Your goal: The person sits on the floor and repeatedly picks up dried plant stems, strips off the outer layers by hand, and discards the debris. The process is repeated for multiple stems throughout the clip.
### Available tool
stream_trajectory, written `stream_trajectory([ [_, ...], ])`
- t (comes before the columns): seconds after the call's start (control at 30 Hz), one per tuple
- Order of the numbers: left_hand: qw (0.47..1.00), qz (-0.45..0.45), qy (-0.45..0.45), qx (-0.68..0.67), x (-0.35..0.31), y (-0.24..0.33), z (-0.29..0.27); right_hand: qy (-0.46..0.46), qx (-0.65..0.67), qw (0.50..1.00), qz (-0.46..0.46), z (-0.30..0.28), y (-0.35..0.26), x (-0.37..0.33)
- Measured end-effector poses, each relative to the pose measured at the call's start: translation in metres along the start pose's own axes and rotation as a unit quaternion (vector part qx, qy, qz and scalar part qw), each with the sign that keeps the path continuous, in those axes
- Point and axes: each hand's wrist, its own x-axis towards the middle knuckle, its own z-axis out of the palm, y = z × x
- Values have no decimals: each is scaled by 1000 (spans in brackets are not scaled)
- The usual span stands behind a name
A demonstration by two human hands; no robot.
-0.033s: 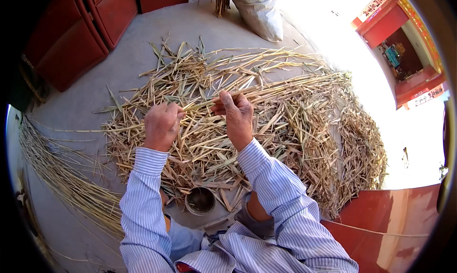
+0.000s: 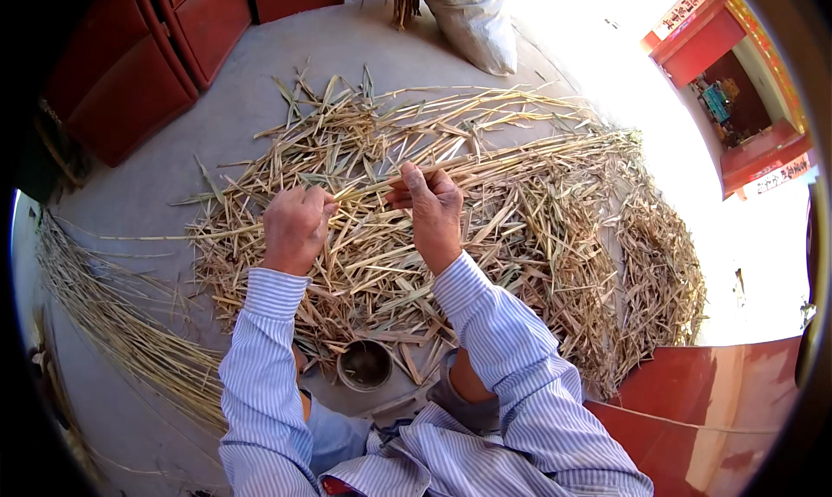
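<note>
My left hand [image 2: 297, 227] is closed around a long, thin, straw-coloured reed stalk [image 2: 362, 190], whose slender end juts out to the left over the floor. To its right, the thumb and fingers of my right hand [image 2: 431, 213] pinch the same stalk, which runs on up and to the right among other stalks. Below both hands spreads a wide heap of dry husks and leaf pieces [image 2: 373, 272], yellow to pale green. The fingertips of my left hand are turned away and partly hidden.
A bundle of thin stripped stalks [image 2: 143, 328] lies at the left. Near my knees stands a small round bowl [image 2: 364, 365] with something dark inside. Red furniture [image 2: 130, 72] lines the far left, a pale sack [image 2: 472, 25] the back, and a red panel [image 2: 719, 410] the lower right.
</note>
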Motion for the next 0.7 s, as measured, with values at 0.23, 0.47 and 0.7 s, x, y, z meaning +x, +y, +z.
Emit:
stream_trajectory([
  [0.23,1000,5,-10,-13,3,-8,0,78,27,995,-49,-41,-34,12],
  [0.47,1000,10,-13,-22,8,-7,6,275,360,891,1,-216,-66,48],
  [0.7,997,6,-56,-48,5,-2,10,-109,80,984,118,-51,-51,-5],
])
